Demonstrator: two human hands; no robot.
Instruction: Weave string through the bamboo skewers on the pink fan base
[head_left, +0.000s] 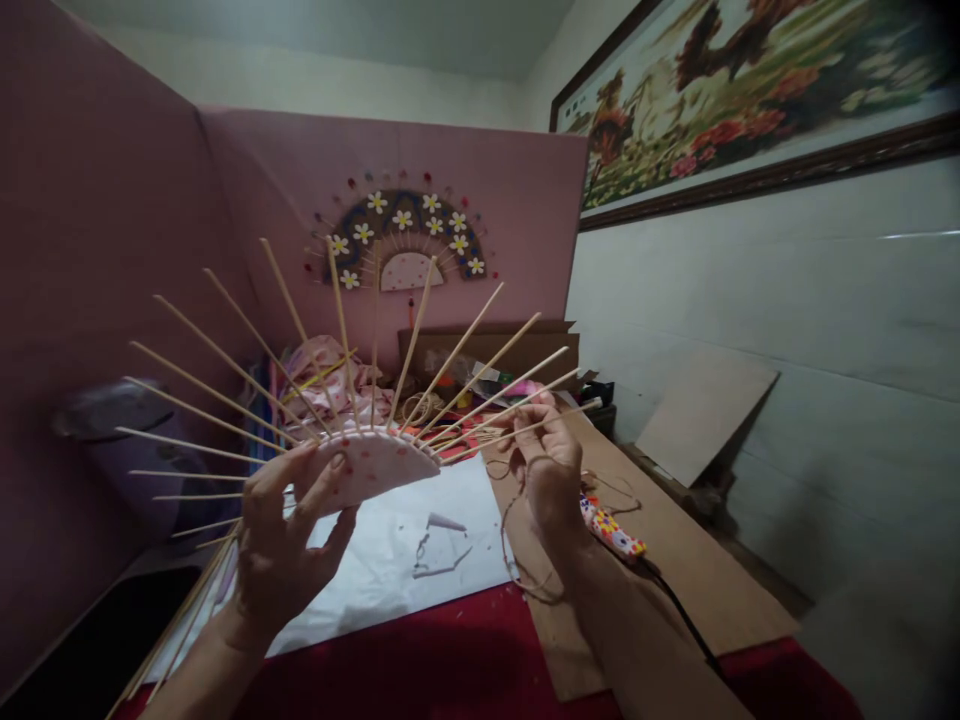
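My left hand (pixel 281 540) grips a white half-round piece with red dots (pixel 382 472), thumb on its front face. Several thin wooden sticks (pixel 465 330) fan out from its curved edge. Over at the right end of the fan, my right hand (pixel 551 470) has its fingers pinched around brown twine, close to the lowest sticks. Below that hand the twine (pixel 504 530) hangs in a loop down to the table. The exact grip at the fingertips is partly hidden.
White paper (pixel 352 590) with scraps lies on a red cloth (pixel 420 660), beside a brown board (pixel 675 580). A colourful patterned handle (pixel 613 530) with a black cord rests on the board. Pink fabric (pixel 322 365) is heaped behind. A finished flowered fan (pixel 403 220) hangs on the pink wall.
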